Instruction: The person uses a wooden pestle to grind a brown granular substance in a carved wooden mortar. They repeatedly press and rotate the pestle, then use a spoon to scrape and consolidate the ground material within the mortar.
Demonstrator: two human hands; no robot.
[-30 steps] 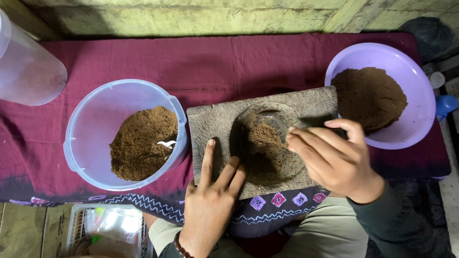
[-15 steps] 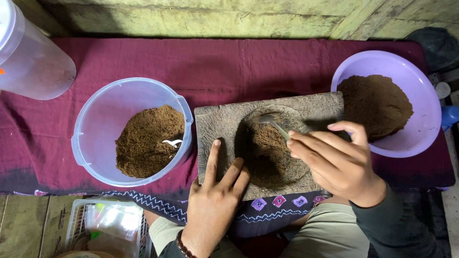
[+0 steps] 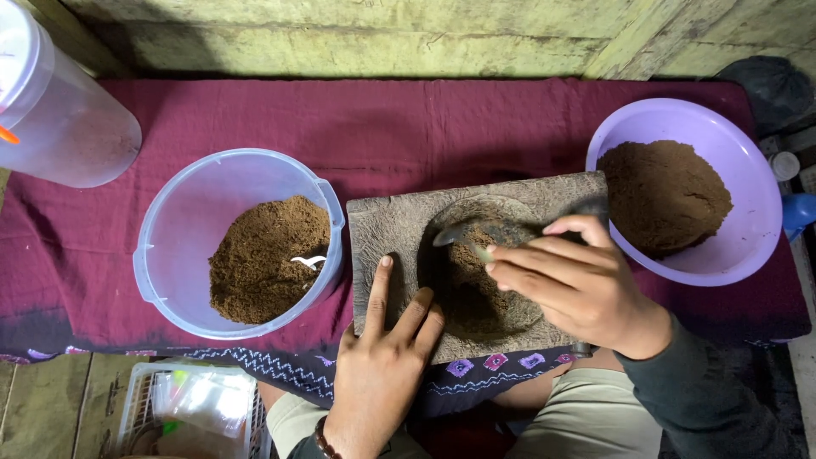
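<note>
Maroon cloth covers the worktop (image 3: pixel 476 119), with a weathered greenish plank wall behind it at twelve o'clock. At the centre the person's right hand (image 3: pixel 571 289) is closed around a metal spoon (image 3: pixel 463 233), fingers pinched along its handle, the bowl of the spoon pointing to nine o'clock over the hollow of a grey stone slab (image 3: pixel 399 225). Brown powder (image 3: pixel 476 289) lies in that hollow, under the spoon. The left hand (image 3: pixel 384 361) rests open and flat on the slab's near edge at about seven o'clock from the hollow, fingers spread and touching the stone, gripping nothing.

Just beside the slab at nine o'clock stands a pale blue plastic tub (image 3: pixel 183 246), touching its left edge and holding a heap of the same brown powder with a small white scoop (image 3: pixel 308 262) on top. At two o'clock a purple bowl (image 3: pixel 748 246) holds a darker mound. Far off at ten o'clock sits a translucent jug (image 3: pixel 64 127). A clear plastic crate (image 3: pixel 191 408) lies below the worktop at seven o'clock.
</note>
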